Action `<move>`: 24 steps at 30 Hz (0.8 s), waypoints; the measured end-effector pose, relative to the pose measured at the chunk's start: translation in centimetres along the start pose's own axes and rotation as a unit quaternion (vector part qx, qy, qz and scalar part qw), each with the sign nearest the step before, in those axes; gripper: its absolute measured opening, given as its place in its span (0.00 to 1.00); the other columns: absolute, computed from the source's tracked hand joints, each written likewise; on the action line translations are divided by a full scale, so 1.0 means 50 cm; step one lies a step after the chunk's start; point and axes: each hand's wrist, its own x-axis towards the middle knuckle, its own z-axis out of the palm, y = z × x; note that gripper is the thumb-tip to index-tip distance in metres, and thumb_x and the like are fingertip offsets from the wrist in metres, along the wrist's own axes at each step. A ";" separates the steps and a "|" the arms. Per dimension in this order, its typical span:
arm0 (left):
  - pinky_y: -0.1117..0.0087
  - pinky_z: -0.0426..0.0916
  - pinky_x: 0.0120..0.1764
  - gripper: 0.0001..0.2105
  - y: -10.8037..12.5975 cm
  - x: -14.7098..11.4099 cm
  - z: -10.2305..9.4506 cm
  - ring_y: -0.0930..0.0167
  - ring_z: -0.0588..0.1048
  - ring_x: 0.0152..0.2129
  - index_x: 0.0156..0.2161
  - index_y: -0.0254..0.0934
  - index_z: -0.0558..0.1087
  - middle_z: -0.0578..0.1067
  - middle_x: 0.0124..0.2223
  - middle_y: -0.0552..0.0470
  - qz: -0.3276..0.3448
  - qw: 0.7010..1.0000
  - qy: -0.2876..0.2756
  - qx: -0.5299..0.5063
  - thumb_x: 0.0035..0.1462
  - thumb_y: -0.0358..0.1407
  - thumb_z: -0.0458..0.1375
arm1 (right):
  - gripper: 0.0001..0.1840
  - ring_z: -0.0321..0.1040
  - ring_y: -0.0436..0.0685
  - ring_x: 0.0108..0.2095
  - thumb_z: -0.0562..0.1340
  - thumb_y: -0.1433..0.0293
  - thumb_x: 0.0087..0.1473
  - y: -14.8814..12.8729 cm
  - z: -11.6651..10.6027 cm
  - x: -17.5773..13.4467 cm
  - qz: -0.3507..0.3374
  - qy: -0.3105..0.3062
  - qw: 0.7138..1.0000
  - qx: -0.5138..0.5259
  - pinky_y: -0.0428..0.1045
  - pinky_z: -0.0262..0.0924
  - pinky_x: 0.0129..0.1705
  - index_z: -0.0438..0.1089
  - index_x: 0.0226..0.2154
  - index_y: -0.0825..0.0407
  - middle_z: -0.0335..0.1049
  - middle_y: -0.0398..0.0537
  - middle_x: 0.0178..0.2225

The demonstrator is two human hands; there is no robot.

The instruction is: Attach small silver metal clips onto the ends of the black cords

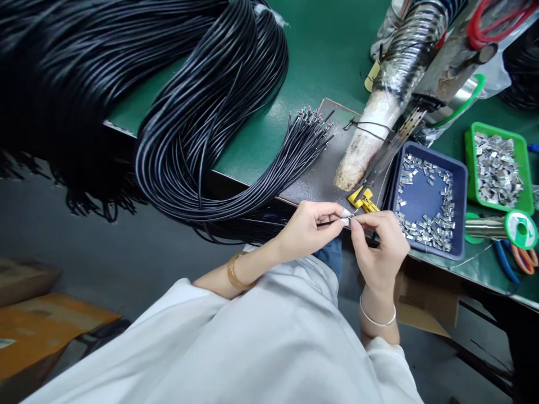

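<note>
My left hand (309,229) is closed, its thumb and fingers pinching a thin black cable (325,223) near its end. White coverings sit on the fingertips. Touching it fingertip to fingertip, my right hand (381,238) is closed in a pinch on a small silvery metal connector (351,217) at the cable's end; fingers partly hide it. Just beyond the fingertips are a yellow clip-like holder (365,200) and a soldering iron (398,137) pointing down toward them. To the right of my right hand lies a blue tray (462,207) of small metal connectors.
A large bundle of black cables (185,140) covers the table's left, stripped ends on a brown board (326,179). A wrapped exhaust hose (370,132) leans above. Right are a green tray (528,185) of metal parts, a solder spool (488,228) and pliers (505,261).
</note>
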 end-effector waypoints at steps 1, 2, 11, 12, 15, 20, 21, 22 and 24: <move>0.76 0.69 0.33 0.07 -0.003 -0.002 0.000 0.75 0.73 0.26 0.37 0.30 0.77 0.77 0.31 0.50 0.026 0.999 0.004 0.028 0.59 0.32 0.58 | 0.06 0.66 0.50 0.32 0.64 0.77 0.56 0.002 -0.001 0.001 0.000 -0.014 1.000 0.003 0.47 0.64 0.34 0.69 0.34 0.50 0.70 0.42 0.31; 0.76 0.70 0.33 0.08 -0.005 -0.003 -0.001 0.75 0.73 0.26 0.39 0.30 0.78 0.78 0.31 0.50 0.056 0.997 0.007 0.059 0.60 0.32 0.58 | 0.06 0.66 0.50 0.32 0.64 0.77 0.56 0.004 -0.002 0.001 -0.003 -0.026 1.000 0.006 0.47 0.63 0.34 0.69 0.34 0.50 0.69 0.42 0.31; 0.76 0.70 0.35 0.09 -0.018 -0.017 -0.005 0.74 0.77 0.29 0.42 0.29 0.78 0.81 0.35 0.45 0.184 0.970 0.020 0.157 0.63 0.29 0.56 | 0.04 0.68 0.49 0.32 0.63 0.76 0.57 0.015 -0.016 0.006 0.012 -0.113 0.992 0.057 0.46 0.66 0.35 0.69 0.33 0.50 0.70 0.41 0.31; 0.76 0.70 0.34 0.09 -0.016 -0.018 -0.006 0.74 0.77 0.28 0.42 0.29 0.78 0.81 0.34 0.46 0.170 0.975 0.016 0.143 0.62 0.30 0.56 | 0.04 0.69 0.49 0.32 0.63 0.75 0.57 0.016 -0.018 0.004 0.020 -0.124 0.990 0.072 0.47 0.66 0.35 0.70 0.33 0.50 0.71 0.41 0.31; 0.76 0.69 0.32 0.09 -0.007 -0.017 -0.005 0.75 0.76 0.27 0.40 0.30 0.80 0.81 0.34 0.47 0.090 0.993 0.017 0.075 0.61 0.34 0.59 | 0.04 0.71 0.48 0.26 0.65 0.74 0.56 0.014 -0.022 -0.008 0.038 -0.048 0.995 0.076 0.45 0.66 0.28 0.73 0.35 0.49 0.74 0.40 0.30; 0.76 0.71 0.34 0.09 0.002 -0.001 -0.005 0.74 0.76 0.28 0.36 0.30 0.80 0.80 0.33 0.48 -0.024 0.998 0.037 -0.046 0.57 0.36 0.61 | 0.15 0.66 0.47 0.16 0.62 0.71 0.59 0.003 -0.019 -0.027 0.086 0.172 0.974 0.118 0.44 0.61 0.18 0.67 0.49 0.49 0.72 0.36 0.24; 0.76 0.71 0.34 0.09 0.002 0.002 -0.006 0.74 0.75 0.28 0.35 0.30 0.79 0.80 0.33 0.49 -0.028 0.997 0.034 -0.058 0.56 0.36 0.61 | 0.15 0.69 0.48 0.18 0.61 0.71 0.60 0.002 -0.015 -0.028 0.089 0.175 0.974 0.115 0.45 0.65 0.20 0.66 0.50 0.49 0.75 0.38 0.26; 0.76 0.70 0.34 0.08 0.002 0.005 -0.007 0.75 0.75 0.28 0.34 0.31 0.79 0.79 0.32 0.50 -0.030 0.997 0.030 -0.065 0.56 0.36 0.62 | 0.13 0.73 0.50 0.21 0.62 0.72 0.59 0.002 -0.011 -0.028 0.091 0.171 0.976 0.103 0.46 0.69 0.24 0.67 0.48 0.49 0.77 0.40 0.28; 0.76 0.69 0.33 0.08 0.002 0.010 -0.009 0.76 0.73 0.27 0.33 0.31 0.78 0.78 0.31 0.51 -0.032 0.997 0.021 -0.072 0.56 0.36 0.62 | 0.09 0.78 0.54 0.31 0.64 0.74 0.57 0.004 -0.001 -0.026 0.085 0.154 0.982 0.074 0.50 0.75 0.33 0.70 0.42 0.50 0.79 0.44 0.33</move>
